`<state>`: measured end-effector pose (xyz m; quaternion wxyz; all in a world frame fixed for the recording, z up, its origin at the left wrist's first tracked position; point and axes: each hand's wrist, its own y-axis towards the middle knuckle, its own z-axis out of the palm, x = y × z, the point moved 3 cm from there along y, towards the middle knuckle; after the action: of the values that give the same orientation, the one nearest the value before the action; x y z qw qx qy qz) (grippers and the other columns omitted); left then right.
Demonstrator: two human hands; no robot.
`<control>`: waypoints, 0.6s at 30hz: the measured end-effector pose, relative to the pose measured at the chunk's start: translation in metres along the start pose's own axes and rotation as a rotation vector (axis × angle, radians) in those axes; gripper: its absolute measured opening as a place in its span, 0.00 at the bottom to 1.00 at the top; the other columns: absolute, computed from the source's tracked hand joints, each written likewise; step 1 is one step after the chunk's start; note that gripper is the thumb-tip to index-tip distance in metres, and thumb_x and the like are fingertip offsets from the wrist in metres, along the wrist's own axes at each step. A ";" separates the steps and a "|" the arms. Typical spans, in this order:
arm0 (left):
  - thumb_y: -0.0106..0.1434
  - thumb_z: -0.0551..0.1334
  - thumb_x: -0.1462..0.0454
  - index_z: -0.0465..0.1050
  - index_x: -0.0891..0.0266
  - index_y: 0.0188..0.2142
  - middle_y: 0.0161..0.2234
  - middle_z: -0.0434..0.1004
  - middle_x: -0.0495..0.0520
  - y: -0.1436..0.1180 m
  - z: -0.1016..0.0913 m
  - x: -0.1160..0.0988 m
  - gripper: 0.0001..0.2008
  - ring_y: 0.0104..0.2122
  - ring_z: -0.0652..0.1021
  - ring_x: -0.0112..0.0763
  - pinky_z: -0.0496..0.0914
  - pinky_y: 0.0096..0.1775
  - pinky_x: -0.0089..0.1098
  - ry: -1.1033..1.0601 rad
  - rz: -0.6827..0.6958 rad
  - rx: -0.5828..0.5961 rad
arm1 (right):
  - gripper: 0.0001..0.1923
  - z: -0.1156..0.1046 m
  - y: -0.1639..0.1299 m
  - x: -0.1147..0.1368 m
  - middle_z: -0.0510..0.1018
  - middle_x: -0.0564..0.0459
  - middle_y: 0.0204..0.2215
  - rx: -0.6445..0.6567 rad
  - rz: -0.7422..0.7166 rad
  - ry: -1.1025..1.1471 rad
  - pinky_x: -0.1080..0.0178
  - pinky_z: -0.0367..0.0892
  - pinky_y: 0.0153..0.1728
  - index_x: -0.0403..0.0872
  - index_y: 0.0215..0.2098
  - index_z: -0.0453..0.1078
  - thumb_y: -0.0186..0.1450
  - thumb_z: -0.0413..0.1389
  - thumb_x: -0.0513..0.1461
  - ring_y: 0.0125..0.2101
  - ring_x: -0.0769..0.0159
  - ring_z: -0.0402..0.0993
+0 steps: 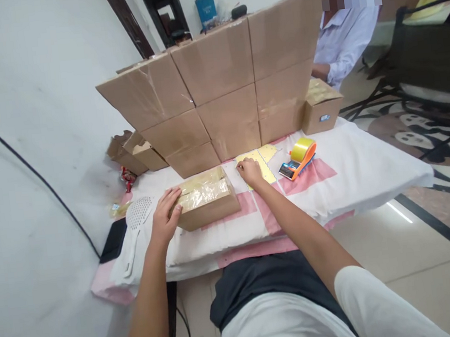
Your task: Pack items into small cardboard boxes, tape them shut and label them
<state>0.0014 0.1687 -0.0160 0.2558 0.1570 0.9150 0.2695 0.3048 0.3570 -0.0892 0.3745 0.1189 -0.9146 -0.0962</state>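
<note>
Left hand (pixel 166 216) flat and spread against the near-left end of a small taped carton (pixel 207 197), steadying rather than gripping it. Right hand (pixel 250 172) just right of the carton, fingertips pinched on the edge of a yellow label sheet (pixel 262 160) lying on the tabletop (pixel 353 168). Carton probably light and stiff, glossy tape likely slick; best held by the bare cardboard sides. Sheet thin, floppy, best lifted at a corner. Tape dispenser (pixel 298 158) farther right. No legible writing anywhere.
</note>
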 end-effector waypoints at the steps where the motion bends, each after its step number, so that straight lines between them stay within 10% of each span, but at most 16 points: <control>1: 0.74 0.55 0.55 0.73 0.56 0.62 0.63 0.75 0.58 0.000 0.000 0.000 0.22 0.68 0.69 0.45 0.61 0.69 0.55 0.002 0.003 -0.003 | 0.13 -0.002 0.000 0.000 0.81 0.42 0.44 -0.008 -0.008 0.036 0.55 0.64 0.54 0.44 0.42 0.80 0.70 0.52 0.35 0.49 0.55 0.73; 8: 0.74 0.56 0.56 0.75 0.55 0.61 0.62 0.76 0.57 -0.001 0.001 0.001 0.21 0.67 0.70 0.45 0.61 0.69 0.53 -0.009 -0.002 -0.040 | 0.07 -0.003 -0.050 0.016 0.82 0.51 0.33 -0.135 0.002 0.791 0.63 0.68 0.37 0.45 0.35 0.77 0.63 0.58 0.40 0.32 0.65 0.75; 18: 0.73 0.56 0.57 0.75 0.54 0.61 0.61 0.77 0.55 0.000 -0.001 0.002 0.20 0.66 0.71 0.43 0.61 0.70 0.52 0.014 -0.006 -0.027 | 0.16 0.006 -0.100 0.043 0.76 0.53 0.32 0.012 -0.076 0.779 0.64 0.66 0.35 0.45 0.42 0.83 0.62 0.54 0.31 0.29 0.69 0.70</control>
<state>-0.0002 0.1691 -0.0161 0.2523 0.1491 0.9135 0.2823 0.2852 0.2495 -0.0918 0.6892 0.1826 -0.6992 -0.0522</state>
